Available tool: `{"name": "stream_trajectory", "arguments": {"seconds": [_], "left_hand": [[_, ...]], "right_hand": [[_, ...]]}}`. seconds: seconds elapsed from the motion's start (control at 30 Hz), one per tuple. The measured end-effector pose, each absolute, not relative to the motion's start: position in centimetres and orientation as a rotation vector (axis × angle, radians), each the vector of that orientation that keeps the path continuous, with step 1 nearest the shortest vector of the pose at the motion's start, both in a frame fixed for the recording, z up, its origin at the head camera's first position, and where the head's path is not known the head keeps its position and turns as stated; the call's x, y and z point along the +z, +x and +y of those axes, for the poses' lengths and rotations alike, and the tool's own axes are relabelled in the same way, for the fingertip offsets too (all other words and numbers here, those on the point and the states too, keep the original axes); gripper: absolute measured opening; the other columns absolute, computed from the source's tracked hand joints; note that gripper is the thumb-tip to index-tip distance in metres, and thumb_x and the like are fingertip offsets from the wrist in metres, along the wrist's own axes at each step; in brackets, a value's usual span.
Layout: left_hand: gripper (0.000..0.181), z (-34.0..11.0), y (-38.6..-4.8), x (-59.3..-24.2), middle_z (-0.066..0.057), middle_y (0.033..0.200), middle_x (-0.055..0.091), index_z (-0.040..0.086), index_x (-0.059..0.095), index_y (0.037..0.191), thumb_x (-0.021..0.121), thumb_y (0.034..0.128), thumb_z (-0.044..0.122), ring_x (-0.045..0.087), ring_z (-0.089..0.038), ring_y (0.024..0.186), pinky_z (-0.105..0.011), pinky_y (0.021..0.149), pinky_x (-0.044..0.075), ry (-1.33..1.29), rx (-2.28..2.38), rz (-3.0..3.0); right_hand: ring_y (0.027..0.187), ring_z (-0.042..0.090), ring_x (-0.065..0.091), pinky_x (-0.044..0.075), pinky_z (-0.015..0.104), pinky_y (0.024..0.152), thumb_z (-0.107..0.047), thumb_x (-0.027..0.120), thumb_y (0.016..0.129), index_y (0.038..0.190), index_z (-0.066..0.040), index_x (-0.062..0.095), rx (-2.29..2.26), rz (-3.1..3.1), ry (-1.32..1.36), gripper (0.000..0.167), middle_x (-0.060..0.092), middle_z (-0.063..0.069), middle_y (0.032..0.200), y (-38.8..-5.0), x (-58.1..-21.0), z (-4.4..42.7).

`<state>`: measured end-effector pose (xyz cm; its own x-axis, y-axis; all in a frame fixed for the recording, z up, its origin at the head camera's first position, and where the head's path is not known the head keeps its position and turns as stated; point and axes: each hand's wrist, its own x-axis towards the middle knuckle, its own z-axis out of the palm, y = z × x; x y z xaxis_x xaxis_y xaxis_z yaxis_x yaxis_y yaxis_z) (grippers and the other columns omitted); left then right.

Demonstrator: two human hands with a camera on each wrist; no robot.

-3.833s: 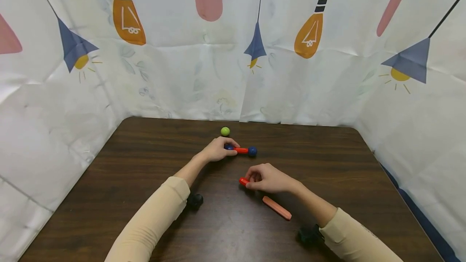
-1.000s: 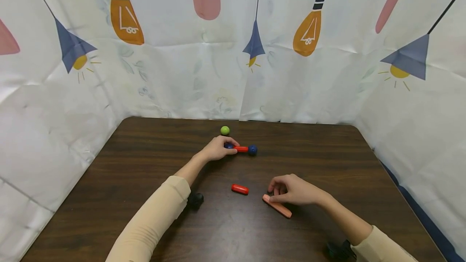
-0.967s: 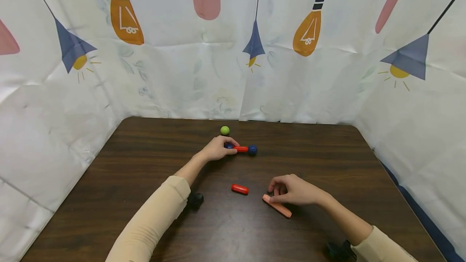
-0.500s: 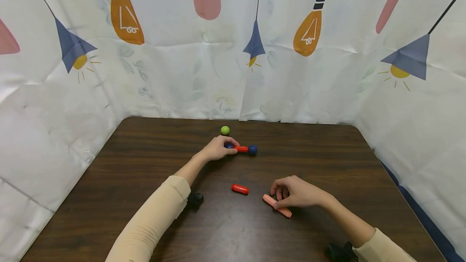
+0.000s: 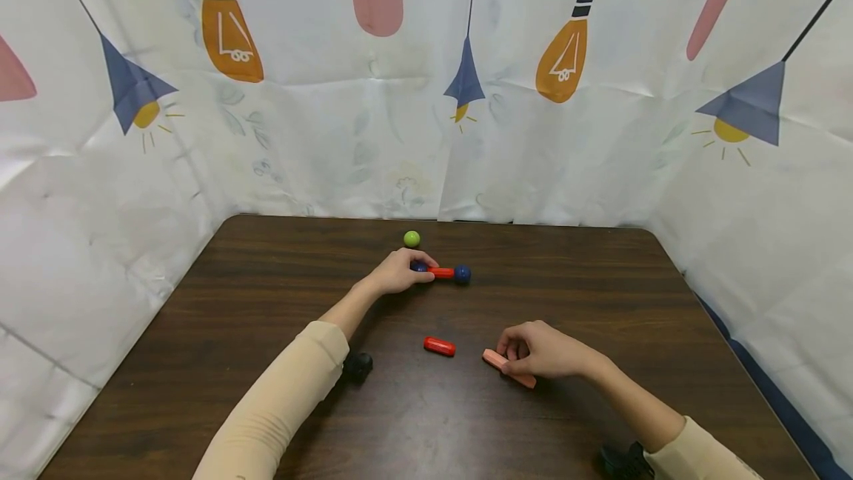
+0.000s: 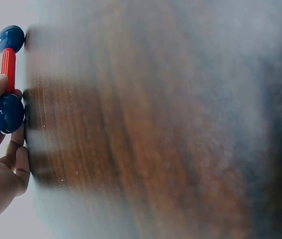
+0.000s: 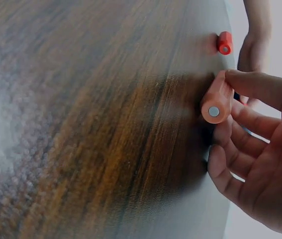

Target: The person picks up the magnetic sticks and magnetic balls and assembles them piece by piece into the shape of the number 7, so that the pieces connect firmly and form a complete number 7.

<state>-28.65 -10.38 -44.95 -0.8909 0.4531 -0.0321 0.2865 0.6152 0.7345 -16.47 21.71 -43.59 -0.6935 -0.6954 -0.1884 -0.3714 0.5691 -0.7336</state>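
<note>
We've R hand (image 5: 549, 350) pinching salmon rod (image 7: 218, 97) at rod width, R of short red rod (image 5: 440, 347), axis far-L to near-R; L hand (image 5: 395, 272) pinches blue-ended red bar (image 5: 443, 272), pointing approx L–R.

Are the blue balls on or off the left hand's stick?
On: the left wrist view shows the red stick with blue balls at both ends.

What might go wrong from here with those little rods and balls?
The green ball sits unheld just beyond the left hand, so a nudge might send it rolling.

The right hand pinches the peach rod partway along, with both ends sticking out, so it could tilt or slip.

The short red rod lies unheld between the hands and looks rounded; a stray sweep might knock it away.
</note>
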Motion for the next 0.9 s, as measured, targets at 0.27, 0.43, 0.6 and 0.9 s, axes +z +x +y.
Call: {"name": "stream_trajectory", "arguments": {"seconds": [0.27,0.43,0.6,0.9], "left_hand": [[0.022,-10.41,-28.72,-45.14,-0.005,0.116,0.07,0.013,0.076,0.117,0.074,0.0975,0.022,0.057,-0.022,0.095,-0.039,0.089,0.046,0.604,1.14,2.621],[0.022,-10.42,-28.68,-44.97,-0.005,0.115,0.07,0.013,0.076,0.117,0.074,0.0972,0.022,0.057,-0.022,0.094,-0.038,0.087,0.045,0.602,1.142,2.619],[0.022,-10.46,-28.77,-45.04,-0.005,0.115,0.07,0.013,0.076,0.117,0.074,0.0973,0.022,0.056,-0.022,0.094,-0.038,0.087,0.045,0.603,1.14,2.62],[0.022,-10.45,-28.86,-45.12,-0.006,0.114,0.07,0.011,0.076,0.117,0.073,0.097,0.02,0.057,-0.022,0.093,-0.038,0.085,0.046,0.624,1.141,2.629]], "right_hand": [[0.066,0.009,0.056,0.046,0.025,0.061,-0.02,0.082,0.09,0.101,-0.013,0.07,-0.933,2.33,-0.838,0.018,0.063,-0.005,0.078,-16.46,-43.54,21.7],[0.066,0.008,0.056,0.047,0.026,0.062,-0.019,0.083,0.089,0.1,-0.014,0.07,-0.914,2.338,-0.847,0.018,0.062,-0.006,0.077,-16.47,-43.5,21.62],[0.053,0.007,0.056,0.048,0.025,0.057,-0.013,0.08,0.09,0.097,-0.012,0.069,-0.931,2.297,-0.866,0.012,0.063,-0.004,0.071,-16.41,-43.53,21.48],[0.051,0.003,0.052,0.048,0.024,0.056,-0.009,0.071,0.091,0.092,-0.016,0.067,-0.906,2.32,-0.962,0.008,0.061,-0.007,0.066,-16.55,-43.64,21.34]]}}
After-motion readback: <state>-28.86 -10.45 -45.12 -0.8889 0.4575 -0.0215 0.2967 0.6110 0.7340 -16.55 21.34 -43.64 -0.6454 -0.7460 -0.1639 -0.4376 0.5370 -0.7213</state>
